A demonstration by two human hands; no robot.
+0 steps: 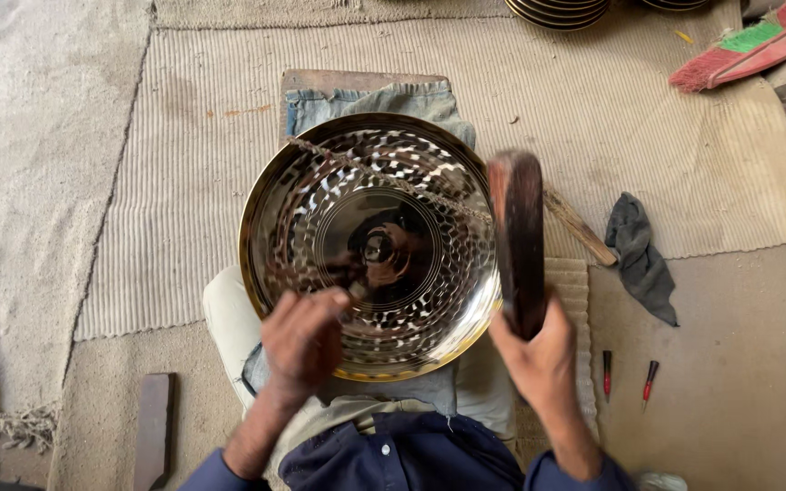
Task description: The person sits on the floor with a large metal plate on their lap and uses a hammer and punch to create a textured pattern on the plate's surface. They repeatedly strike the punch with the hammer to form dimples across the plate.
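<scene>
While left-hand fingers (320, 305) touch the bowl (370, 245), right fingers (525, 332) grip a mallet (518, 238)

Soft even daylight, faint shadows, glare on shiny metal plate (370, 245), motion-blurred wooden mallet (518, 241)

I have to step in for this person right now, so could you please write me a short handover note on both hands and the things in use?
Left hand: closed on a small tool whose tip rests on the inside of the shiny patterned metal dish, near its front.
Right hand: grips a dark wooden mallet, raised upright and blurred, beside the dish's right rim.
Dish: sits on folded denim cloth over the lap; dimpled pattern covers most of the inside, while the centre circle looks plain.
Nearby: grey rag and two red-handled tools on the floor to the right.
</scene>
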